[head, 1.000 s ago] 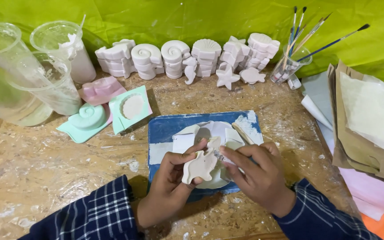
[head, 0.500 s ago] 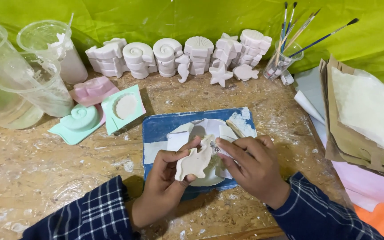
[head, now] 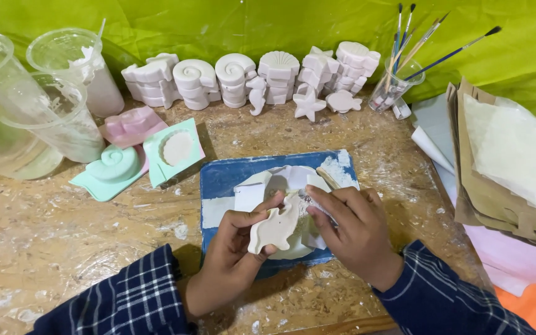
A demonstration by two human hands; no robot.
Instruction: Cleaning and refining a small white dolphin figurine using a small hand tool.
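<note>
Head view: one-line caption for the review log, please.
Left hand holds a white plaster sea-animal cast over a blue board while the right hand works its edge.

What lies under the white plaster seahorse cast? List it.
Under the white plaster seahorse cast, held in the left hand, lie a white round piece and a blue board. Its middle is covered.

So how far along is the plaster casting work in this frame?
Done: a row of white cast shapes stands stacked along the green backdrop. In hand: the left hand holds a seahorse-shaped cast over the blue mat, while the right hand presses a small piece against its edge. Left: the green mould holds a round cast not yet removed; the brushes sit in their cup.
</note>
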